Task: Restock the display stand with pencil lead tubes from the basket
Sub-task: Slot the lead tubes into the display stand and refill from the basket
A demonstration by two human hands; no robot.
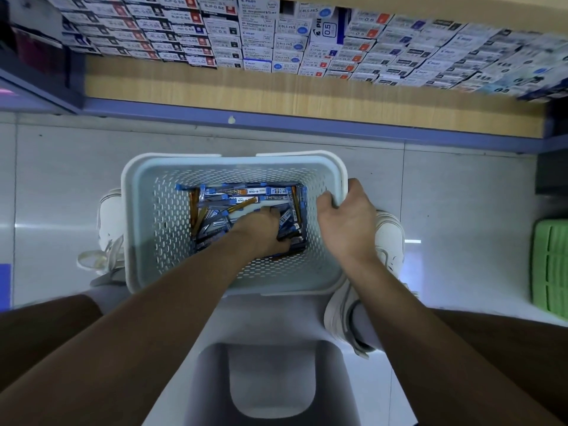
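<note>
- the fingers point(272, 212) of the left hand point(261, 230) are bent down into the pile and seem to close on a few pencil lead tubes point(246, 192); how many they hold i cannot tell.
- this hand is at the bottom of the basket point(172, 216), nearer its right wall.
- the right hand point(345, 222) grips the basket's right rim, fingers hooked inside and thumb outside.
- progress, as i judge it: a pick is only starting. the tubes lie loose across the basket's bottom and none is out of it. no display stand can be picked out, so the stocking is all left to do.
- counts: one basket and two hands. the tubes are jumbled and overlapping, well over a dozen, too tangled for an exact count.
- around it: two white shoes point(110, 216), one by each side wall of the basket on the tiled floor point(61, 186); one green crate point(550, 265) off to the right; a shelf point(276, 90) of stacked refill boxes point(258, 35) beyond the far rim.
</note>
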